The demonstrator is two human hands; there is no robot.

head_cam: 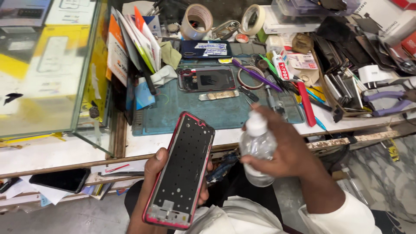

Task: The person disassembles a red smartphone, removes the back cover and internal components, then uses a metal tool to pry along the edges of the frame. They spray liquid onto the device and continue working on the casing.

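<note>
My left hand (152, 182) holds a bare phone frame (181, 170) with a red rim, its dark inner side facing up, below the bench edge. My right hand (284, 149) grips a small clear plastic bottle (257, 151) with a white cap, held just right of the frame and tilted toward it. On the teal work mat (182, 108) lies an opened phone (206, 79) with a metal strip beside it. A dark blue phone (205, 49) rests behind the mat.
A glass display case (47, 69) stands at the left. Tape rolls (196, 21), a glue tube (281, 67), tweezers, screwdrivers and purple pliers (388, 102) crowd the bench's back and right. A black phone (60, 179) lies on the lower shelf at left.
</note>
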